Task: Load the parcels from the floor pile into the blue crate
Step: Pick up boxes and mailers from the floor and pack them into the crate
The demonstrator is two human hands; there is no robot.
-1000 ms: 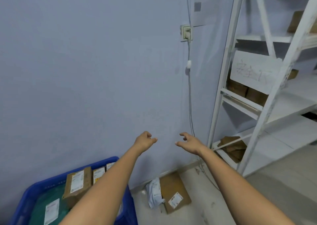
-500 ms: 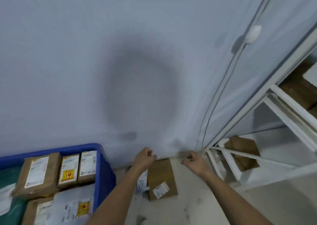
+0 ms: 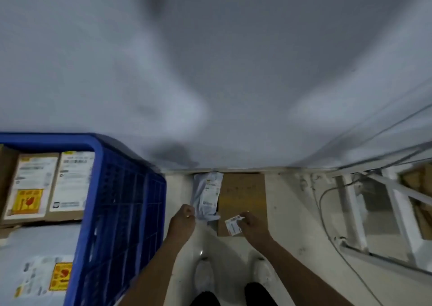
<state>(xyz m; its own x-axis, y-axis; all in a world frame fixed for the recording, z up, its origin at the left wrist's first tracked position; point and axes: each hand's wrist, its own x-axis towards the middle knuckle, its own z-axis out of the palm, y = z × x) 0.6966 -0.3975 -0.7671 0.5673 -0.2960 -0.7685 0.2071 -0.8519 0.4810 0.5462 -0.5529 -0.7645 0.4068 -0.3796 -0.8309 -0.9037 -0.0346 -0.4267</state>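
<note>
Cardboard parcel [image 3: 243, 196] just beyond hands [image 3: 251, 224]

blue crate [image 3: 126, 203]: cut off at the left and bottom edges
crate parcel labels [image 3: 35, 177]: print too smeared to read
brown parcel [image 3: 243, 196]: lower right corner hidden under the right hand [image 3: 253, 226]
white rack [image 3: 374, 212]: blurry, runs off the right edge

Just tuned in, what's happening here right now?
A person is bent over the last two parcels on the floor by the wall. The left hand is at the edge of the white plastic mailer; the right hand is at the near end of the flat brown cardboard parcel by its label. Neither parcel is clearly lifted or gripped yet. The blue crate to the left already holds several labelled boxes.
</note>
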